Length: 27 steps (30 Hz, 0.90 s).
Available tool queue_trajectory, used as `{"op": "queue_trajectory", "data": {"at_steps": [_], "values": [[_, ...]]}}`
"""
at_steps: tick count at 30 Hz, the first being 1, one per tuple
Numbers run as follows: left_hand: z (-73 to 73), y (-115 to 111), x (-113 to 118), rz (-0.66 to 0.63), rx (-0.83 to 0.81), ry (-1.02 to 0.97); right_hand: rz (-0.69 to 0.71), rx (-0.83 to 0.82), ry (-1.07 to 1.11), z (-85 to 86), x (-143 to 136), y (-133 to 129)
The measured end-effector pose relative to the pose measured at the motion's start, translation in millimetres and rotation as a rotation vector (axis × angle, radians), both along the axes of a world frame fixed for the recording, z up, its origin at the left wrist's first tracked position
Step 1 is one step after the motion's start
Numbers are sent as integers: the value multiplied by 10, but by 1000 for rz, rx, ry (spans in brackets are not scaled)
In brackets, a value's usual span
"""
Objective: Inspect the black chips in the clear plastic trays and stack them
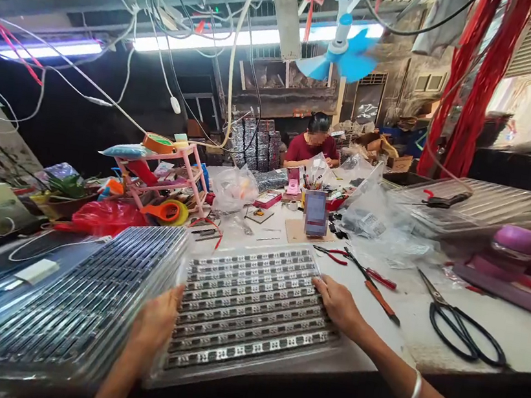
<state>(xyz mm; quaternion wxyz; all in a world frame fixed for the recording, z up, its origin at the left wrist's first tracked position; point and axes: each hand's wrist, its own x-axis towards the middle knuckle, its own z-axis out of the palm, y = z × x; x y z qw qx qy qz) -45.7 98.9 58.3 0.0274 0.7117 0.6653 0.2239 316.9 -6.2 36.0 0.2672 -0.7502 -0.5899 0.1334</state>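
Observation:
A clear plastic tray (243, 371) lies at the table's front edge, holding several rows of dark strips (252, 302) with pale, shiny marks. My left hand (156, 318) is closed on its left side, the fingertips partly hidden at the rim. At the opposite side my right hand (337, 302) grips the edge, thumb and fingers on the tray's upper right part. Close by on the left, beside my left hand, is a stack of similar clear trays (87, 286) filled with long dark, glossy strips.
Large scissors (461, 329), an orange-handled tool (379, 299) and red pliers (334, 255) lie to the right. A phone (316, 213) stands behind the tray. Farther back are plastic bags (371, 213), a pink rack (165, 176) and a seated person (314, 147). Cables hang overhead.

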Motion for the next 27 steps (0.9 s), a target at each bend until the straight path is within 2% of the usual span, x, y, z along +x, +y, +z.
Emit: {"op": "queue_trajectory", "data": {"at_steps": [2,4,8,11,13,16,19,21,27], "values": [[-213,43,209,-22,-88,30,-50,-118,-43,-98,108,-28],[-367,35,298,-19,-145,45,-80,-196,-88,-147,165,-46],[-524,-143,190,-16,-204,13,-92,-279,-138,-229,185,-217],[-547,-362,92,-109,-179,-206,-111,-294,-145,-378,225,-446],[-538,-458,100,-175,-154,-384,-141,-241,-138,-483,301,-540],[-541,-456,152,-157,-157,-492,-163,-145,-153,-552,411,-493],[-576,-399,139,-144,-172,-553,-166,-107,-194,-498,408,-349],[-595,-399,96,-180,-182,-590,-172,-97,-168,-440,360,-301],[-600,-482,37,-323,-198,-591,-247,-2,232,-362,248,-357]]}}
